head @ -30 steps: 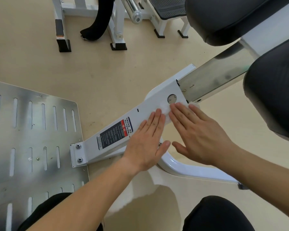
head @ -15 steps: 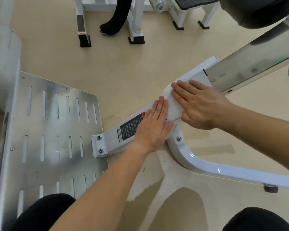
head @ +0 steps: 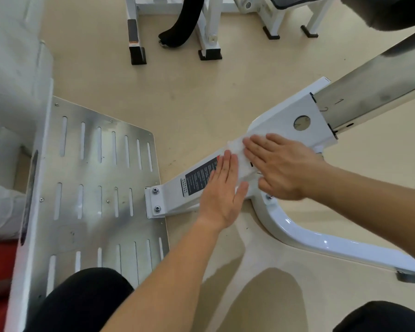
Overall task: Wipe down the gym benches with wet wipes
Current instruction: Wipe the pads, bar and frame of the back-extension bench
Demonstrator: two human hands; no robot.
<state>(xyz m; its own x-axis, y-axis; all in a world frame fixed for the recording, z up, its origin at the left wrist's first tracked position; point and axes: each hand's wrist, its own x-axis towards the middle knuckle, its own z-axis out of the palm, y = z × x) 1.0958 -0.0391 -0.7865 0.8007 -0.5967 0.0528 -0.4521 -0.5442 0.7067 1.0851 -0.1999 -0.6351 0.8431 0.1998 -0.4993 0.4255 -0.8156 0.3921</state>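
A white wet wipe (head: 237, 147) lies flat on the white frame beam (head: 280, 125) of the gym bench, near the beam's middle. My right hand (head: 280, 164) presses on the wipe with straight fingers pointing left. My left hand (head: 222, 190) rests flat on the beam just below the wipe, fingers straight, partly covering a black and red warning label (head: 198, 177). A steel adjustment rail (head: 369, 92) with numbers slides into the beam's upper right end.
A slotted metal footplate (head: 94, 188) is bolted to the beam's lower left end. A curved white leg (head: 309, 240) runs to the right. Other white machine frames (head: 209, 27) stand at the top. My knees show at the bottom edge.
My right hand has slid the wipe down the beam toward the label, uncovering the round hole. The fingers went from curled over the wipe to flat. The left hand stayed in place.
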